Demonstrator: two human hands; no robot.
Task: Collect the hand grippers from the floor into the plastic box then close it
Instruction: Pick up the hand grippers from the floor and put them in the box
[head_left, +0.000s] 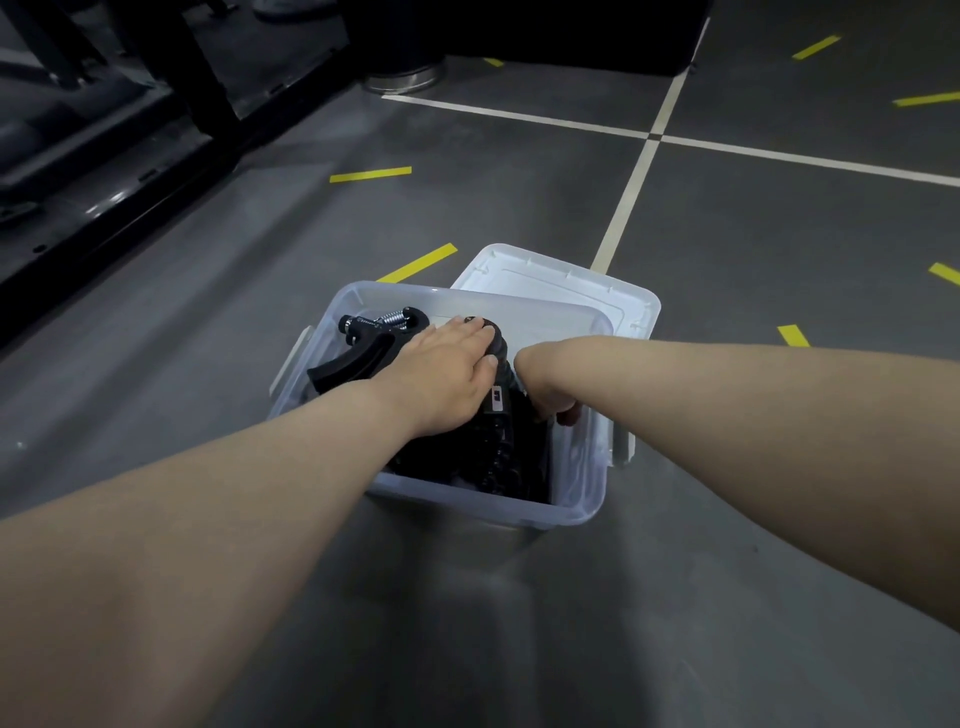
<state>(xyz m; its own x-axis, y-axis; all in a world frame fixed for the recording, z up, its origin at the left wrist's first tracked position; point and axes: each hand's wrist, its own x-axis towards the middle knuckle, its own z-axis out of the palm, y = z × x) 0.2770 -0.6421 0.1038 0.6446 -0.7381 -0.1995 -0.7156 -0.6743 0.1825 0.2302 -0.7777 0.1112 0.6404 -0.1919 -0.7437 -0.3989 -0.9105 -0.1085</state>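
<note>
All the fingers (467, 338) of our left hand (447, 374) lie nearly straight, pressing the grippers (363, 353) down in the box (467, 506). Our right hand (545, 397) dips beside them, and we cannot tell its hold. We judge this to be settling the load. Next comes the lid (561, 291), which lies behind the box.

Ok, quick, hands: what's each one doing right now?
Left hand: open, flat on the grippers in the box.
Right hand: bent down into the box, fingers mostly hidden; cannot tell.
</note>
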